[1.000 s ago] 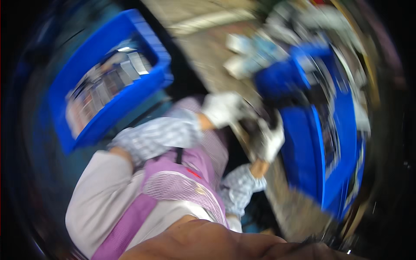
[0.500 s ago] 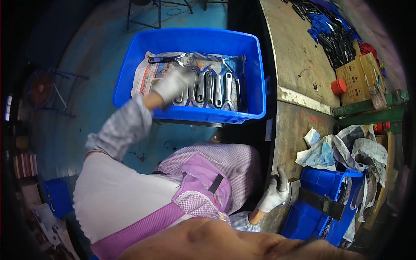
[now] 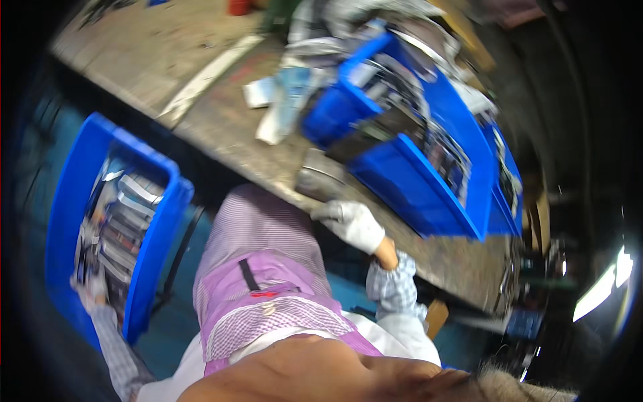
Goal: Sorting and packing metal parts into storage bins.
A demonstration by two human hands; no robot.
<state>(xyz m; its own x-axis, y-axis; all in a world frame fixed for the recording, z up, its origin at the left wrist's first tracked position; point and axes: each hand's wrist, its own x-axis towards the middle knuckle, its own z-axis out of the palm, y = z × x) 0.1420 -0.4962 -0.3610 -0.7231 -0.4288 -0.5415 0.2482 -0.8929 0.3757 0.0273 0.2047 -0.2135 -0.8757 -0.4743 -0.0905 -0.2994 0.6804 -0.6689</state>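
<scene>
My left hand (image 3: 92, 292), in a pale glove, reaches into the lower end of a blue plastic bin (image 3: 149, 264) at the left. Motion blur smears its fingers, and whether they hold anything is hidden. Several metal wrenches (image 3: 126, 224) with dark and shiny handles lie in a row inside this bin. At the bench edge, my right hand (image 3: 351, 226) wears a white glove. Its fingers are curled together just below a grey metal block (image 3: 320, 175); what lies inside them, if anything, does not show.
A worn workbench (image 3: 221, 130) crosses the view, with a pale strip (image 3: 207, 77) on it. A blue open-front bin (image 3: 422, 194) filled with dark metal parts stands beyond my right hand. Crumpled paper (image 3: 288, 100) lies beside it. A red container (image 3: 238, 7) is at the far edge.
The view has swung to the right, so the wrench bin now appears at the left. My left hand is lower in that bin. My right hand stays by the metal block, its fingers more curled.
</scene>
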